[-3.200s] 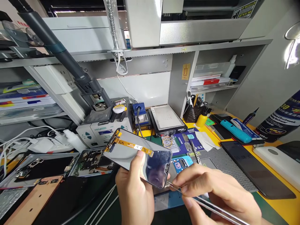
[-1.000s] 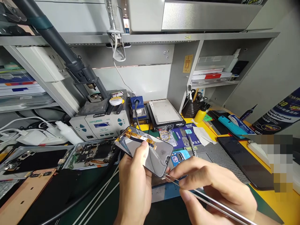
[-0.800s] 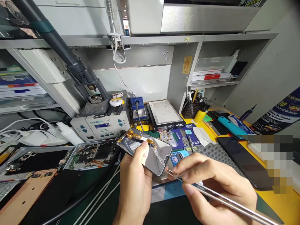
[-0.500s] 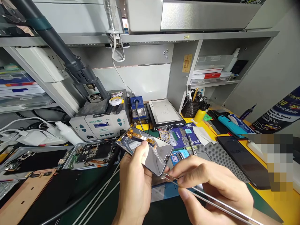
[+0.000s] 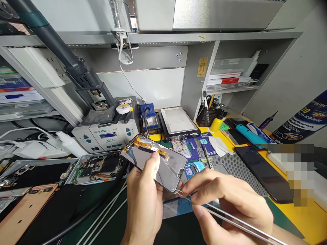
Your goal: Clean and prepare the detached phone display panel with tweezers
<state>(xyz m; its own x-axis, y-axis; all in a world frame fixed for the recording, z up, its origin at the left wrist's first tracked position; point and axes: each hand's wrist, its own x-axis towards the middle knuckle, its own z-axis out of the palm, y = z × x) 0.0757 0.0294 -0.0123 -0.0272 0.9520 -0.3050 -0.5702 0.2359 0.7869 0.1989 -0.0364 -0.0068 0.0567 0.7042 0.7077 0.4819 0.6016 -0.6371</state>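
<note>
A phone screen (image 5: 168,173), back side up with an orange-brown flex cable (image 5: 149,148), is gripped by my left hand (image 5: 144,200). My left thumb presses on its back while the fingers support it from beneath. My right hand (image 5: 230,200) is closed around a pair of metal tweezers (image 5: 217,212). Their tips touch or nearly touch the screen's lower right corner; which of the two I cannot tell. Right fingertips also come close to that corner. Below the hands lies a blue and grey packet (image 5: 176,208), partly hidden.
Left of my hands lie trays with phone parts (image 5: 98,168) and a black hose (image 5: 102,200). Behind stand a grey rework station (image 5: 107,136) and a flat heating plate (image 5: 177,120). A dark phone (image 5: 263,173) rests at right, near a yellow bottle (image 5: 216,124).
The phone screen and my left hand sit slightly further left, and the background has shifted a little left and up too. Both hands keep the same grip.
</note>
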